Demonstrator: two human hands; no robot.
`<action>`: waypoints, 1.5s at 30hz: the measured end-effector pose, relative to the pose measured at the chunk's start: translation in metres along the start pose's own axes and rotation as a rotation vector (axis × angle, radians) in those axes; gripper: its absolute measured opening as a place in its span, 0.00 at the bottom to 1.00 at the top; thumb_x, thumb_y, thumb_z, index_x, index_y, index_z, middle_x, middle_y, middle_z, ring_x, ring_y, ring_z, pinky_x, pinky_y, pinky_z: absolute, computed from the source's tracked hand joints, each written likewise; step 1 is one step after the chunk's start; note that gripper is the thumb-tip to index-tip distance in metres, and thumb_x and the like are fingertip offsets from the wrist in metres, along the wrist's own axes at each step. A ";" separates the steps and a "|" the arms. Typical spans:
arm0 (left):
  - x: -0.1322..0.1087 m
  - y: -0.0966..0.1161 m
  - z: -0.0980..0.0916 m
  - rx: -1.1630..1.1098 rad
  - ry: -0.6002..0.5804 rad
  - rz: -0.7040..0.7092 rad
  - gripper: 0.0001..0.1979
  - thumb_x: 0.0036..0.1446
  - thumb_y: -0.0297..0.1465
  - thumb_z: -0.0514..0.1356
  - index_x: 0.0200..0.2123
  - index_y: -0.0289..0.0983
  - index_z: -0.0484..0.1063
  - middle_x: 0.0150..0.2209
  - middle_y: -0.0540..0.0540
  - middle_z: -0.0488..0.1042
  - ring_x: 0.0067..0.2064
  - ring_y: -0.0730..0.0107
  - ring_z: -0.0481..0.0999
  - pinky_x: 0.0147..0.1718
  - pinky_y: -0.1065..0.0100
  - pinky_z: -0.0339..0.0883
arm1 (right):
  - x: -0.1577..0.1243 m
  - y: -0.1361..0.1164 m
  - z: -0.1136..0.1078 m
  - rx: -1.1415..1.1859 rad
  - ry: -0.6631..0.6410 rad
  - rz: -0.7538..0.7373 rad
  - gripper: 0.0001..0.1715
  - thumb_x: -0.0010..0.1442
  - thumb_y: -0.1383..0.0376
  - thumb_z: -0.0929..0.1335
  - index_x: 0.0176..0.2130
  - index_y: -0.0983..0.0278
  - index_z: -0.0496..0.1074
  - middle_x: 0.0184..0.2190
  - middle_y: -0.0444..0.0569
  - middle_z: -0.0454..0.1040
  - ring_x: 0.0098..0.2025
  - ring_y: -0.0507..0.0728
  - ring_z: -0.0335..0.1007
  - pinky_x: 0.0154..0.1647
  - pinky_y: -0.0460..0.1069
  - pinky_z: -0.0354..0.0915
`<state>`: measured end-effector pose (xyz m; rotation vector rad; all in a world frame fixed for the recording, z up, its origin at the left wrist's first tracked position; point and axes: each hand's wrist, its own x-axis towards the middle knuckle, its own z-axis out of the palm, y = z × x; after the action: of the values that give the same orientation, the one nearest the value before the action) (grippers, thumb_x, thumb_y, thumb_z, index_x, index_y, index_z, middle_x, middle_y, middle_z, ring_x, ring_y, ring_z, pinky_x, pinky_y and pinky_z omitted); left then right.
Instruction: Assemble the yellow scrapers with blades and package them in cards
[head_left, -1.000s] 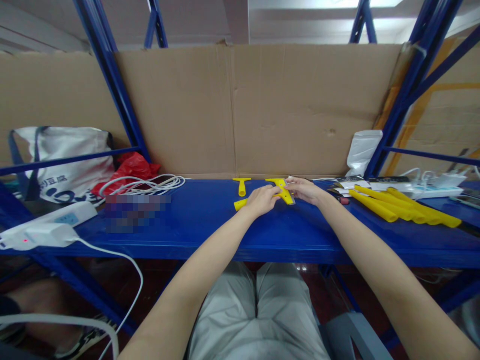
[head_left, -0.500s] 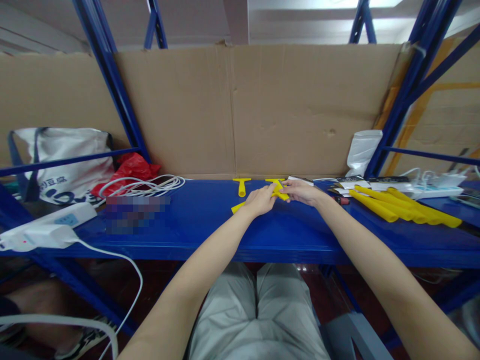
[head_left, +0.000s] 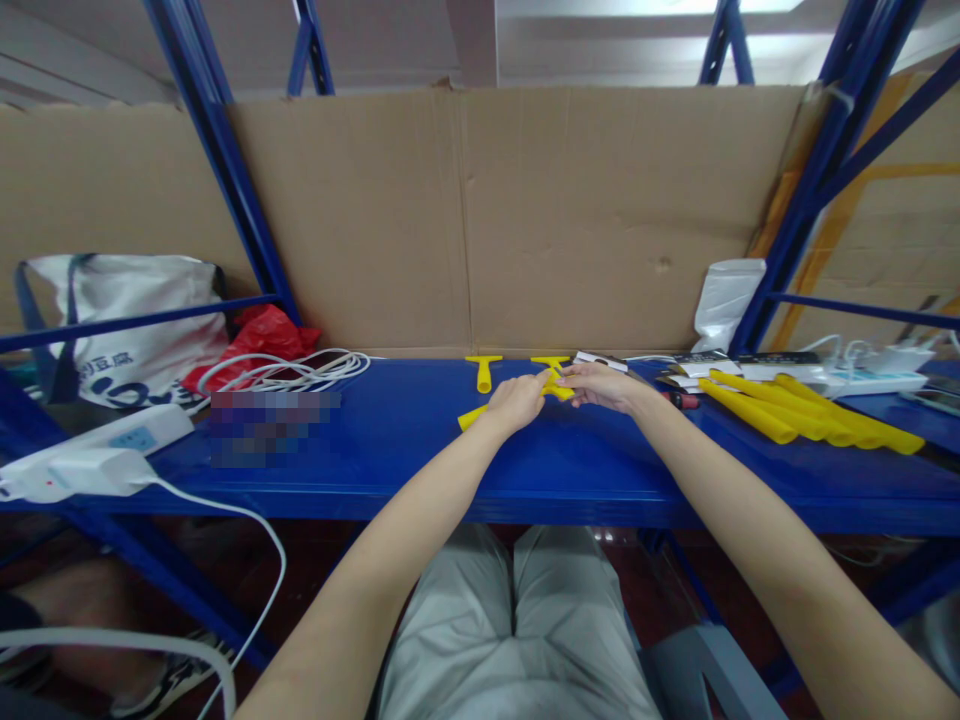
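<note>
My left hand (head_left: 517, 402) is closed around a yellow tube (head_left: 471, 417), whose end sticks out on the wrist side. Between my two hands shows a yellow T-shaped piece (head_left: 558, 392), at the other end of the tube. The fingers of my right hand (head_left: 598, 386) pinch this piece from the right. How tube and piece join is hidden under the left fingers. Just behind the hands lie two more yellow T-shaped parts: one T-shaped part (head_left: 484, 374) to the left, and another T-shaped part (head_left: 550, 360) partly covered by the fingers.
Several yellow tubes (head_left: 814, 425) lie at the right on the blue shelf (head_left: 390, 440). A red-handled tool (head_left: 681, 400) is beside my right forearm. Left are coiled white cables (head_left: 315, 372), a power strip (head_left: 112, 450) and a cloth bag (head_left: 135, 315). Cardboard (head_left: 360, 220) stands behind.
The yellow T-shaped piece between my hands has turned and tipped slightly. The tube's free end has shifted a little left and lower. Both hands keep nearly the same place.
</note>
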<state>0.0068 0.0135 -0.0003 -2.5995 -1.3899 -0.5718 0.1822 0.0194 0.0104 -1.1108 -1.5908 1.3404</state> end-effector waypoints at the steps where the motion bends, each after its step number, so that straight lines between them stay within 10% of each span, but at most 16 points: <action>1: 0.000 0.000 0.000 -0.010 0.000 -0.004 0.25 0.57 0.27 0.53 0.58 0.41 0.62 0.48 0.41 0.74 0.49 0.58 0.74 0.47 0.59 0.65 | 0.000 0.000 -0.001 -0.009 0.006 0.009 0.03 0.53 0.67 0.70 0.32 0.65 0.71 0.25 0.47 0.74 0.25 0.48 0.67 0.26 0.42 0.65; 11: 0.013 -0.021 -0.001 -0.358 0.174 -0.060 0.23 0.55 0.26 0.55 0.56 0.37 0.67 0.52 0.42 0.72 0.53 0.61 0.71 0.51 0.63 0.63 | -0.003 0.002 -0.075 -1.022 0.748 0.158 0.18 0.54 0.73 0.64 0.43 0.70 0.77 0.40 0.59 0.77 0.43 0.59 0.73 0.41 0.46 0.64; 17: 0.019 -0.031 -0.018 -0.709 0.326 -0.213 0.13 0.53 0.23 0.55 0.42 0.32 0.72 0.33 0.47 0.77 0.37 0.68 0.75 0.37 0.69 0.69 | -0.006 0.012 -0.095 -1.256 0.527 0.362 0.22 0.52 0.74 0.63 0.45 0.68 0.77 0.39 0.57 0.78 0.41 0.60 0.74 0.39 0.47 0.65; 21: 0.017 -0.026 -0.027 -1.088 0.280 -0.440 0.05 0.56 0.23 0.52 0.29 0.34 0.65 0.16 0.57 0.59 0.15 0.81 0.59 0.16 0.78 0.55 | 0.002 0.017 -0.095 -1.285 0.413 0.416 0.24 0.49 0.77 0.62 0.44 0.70 0.77 0.38 0.58 0.78 0.40 0.59 0.75 0.38 0.46 0.65; 34: 0.018 -0.023 -0.008 -1.375 -0.239 -0.604 0.09 0.55 0.19 0.53 0.27 0.36 0.59 0.15 0.58 0.59 0.13 0.83 0.56 0.14 0.78 0.51 | 0.020 0.026 -0.099 -1.289 0.420 0.363 0.24 0.49 0.76 0.62 0.45 0.70 0.76 0.45 0.61 0.75 0.47 0.61 0.72 0.46 0.47 0.63; 45: 0.017 -0.023 -0.007 -1.394 -0.301 -0.587 0.09 0.54 0.18 0.53 0.26 0.36 0.60 0.15 0.57 0.60 0.13 0.82 0.57 0.14 0.76 0.53 | 0.018 0.024 -0.094 -1.284 0.462 0.360 0.24 0.51 0.76 0.62 0.46 0.69 0.76 0.42 0.60 0.76 0.46 0.61 0.73 0.43 0.47 0.64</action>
<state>-0.0052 0.0375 0.0114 -3.1722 -2.5191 -1.8359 0.2677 0.0682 0.0013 -2.3082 -1.8893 0.0082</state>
